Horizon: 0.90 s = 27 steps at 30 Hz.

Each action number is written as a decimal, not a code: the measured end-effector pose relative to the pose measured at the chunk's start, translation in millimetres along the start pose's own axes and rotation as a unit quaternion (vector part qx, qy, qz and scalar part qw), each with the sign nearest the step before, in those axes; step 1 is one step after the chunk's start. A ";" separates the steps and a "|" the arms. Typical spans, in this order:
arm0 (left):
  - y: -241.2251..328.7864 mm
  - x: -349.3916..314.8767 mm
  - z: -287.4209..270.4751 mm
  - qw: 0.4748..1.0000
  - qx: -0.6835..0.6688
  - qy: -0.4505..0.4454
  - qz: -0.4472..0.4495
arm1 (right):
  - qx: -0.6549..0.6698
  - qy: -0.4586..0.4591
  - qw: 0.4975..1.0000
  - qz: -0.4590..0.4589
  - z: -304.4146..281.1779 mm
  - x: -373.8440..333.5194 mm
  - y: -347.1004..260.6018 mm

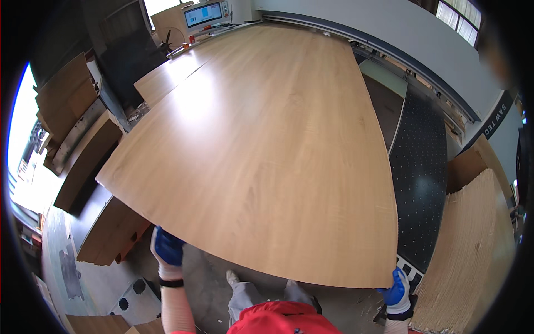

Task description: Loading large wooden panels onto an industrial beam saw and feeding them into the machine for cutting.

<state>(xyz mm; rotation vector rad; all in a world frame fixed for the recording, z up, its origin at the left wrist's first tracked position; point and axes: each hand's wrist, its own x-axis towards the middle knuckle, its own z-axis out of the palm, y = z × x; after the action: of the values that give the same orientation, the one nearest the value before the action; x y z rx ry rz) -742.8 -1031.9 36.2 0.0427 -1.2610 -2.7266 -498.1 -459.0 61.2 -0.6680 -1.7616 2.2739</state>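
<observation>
Across the middle of the workshop a large wood-grain panel (261, 156) lies flat and fills most of the view, its far end running up to a long grey machine beam (389, 50) and its near edge hanging out toward the person. Both hands wear blue gloves. The left hand (167, 250) is curled on the panel's near edge toward its left corner, fingers tucked under the board. The right hand (397, 289) grips the near right corner in the same way, thumb side up against the edge.

Just right of the panel sits a black perforated counter (420, 183), its surface dotted with small holes, and the board's right edge runs right along it. Further right a pile of rough pale boards (473, 245) stands close by the right hand, leaving little room on that side. On the left, stacked brown offcuts (83, 161) lean in layers against one another, and a lower brown board (114, 234) lies just beneath the panel's left corner, near the left hand. At the far end a control screen (204, 14) glows beside a second strip of wood panel (167, 75). Below the near edge the grey floor (100, 278) shows, along with the person's shoe (232, 276) and red top (278, 320).
</observation>
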 end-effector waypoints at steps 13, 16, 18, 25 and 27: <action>84.2 309.2 -284.1 0.914 0.215 0.317 0.132 | -0.089 -0.061 0.992 -0.068 465.0 289.4 123.5; 27.1 288.8 -303.2 0.988 0.039 0.136 0.056 | -0.172 0.096 0.961 -0.195 550.1 465.1 149.9; 0.5 307.8 -216.6 0.963 0.169 0.206 0.050 | -0.230 0.197 0.950 -0.080 576.3 560.6 159.9; 41.3 433.9 -260.8 0.934 0.285 0.210 0.043 | -0.032 0.043 0.991 -0.125 704.0 680.2 174.1; 43.4 486.4 -273.5 0.882 0.417 0.212 0.056 | -0.041 0.054 0.993 -0.099 738.6 712.4 172.9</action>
<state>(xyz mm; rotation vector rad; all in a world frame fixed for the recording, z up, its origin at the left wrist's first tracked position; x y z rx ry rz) -1196.8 -1332.7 -92.8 0.5875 -2.0572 -1.7302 -1442.0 -854.7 -127.2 -0.5881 -1.7910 2.0081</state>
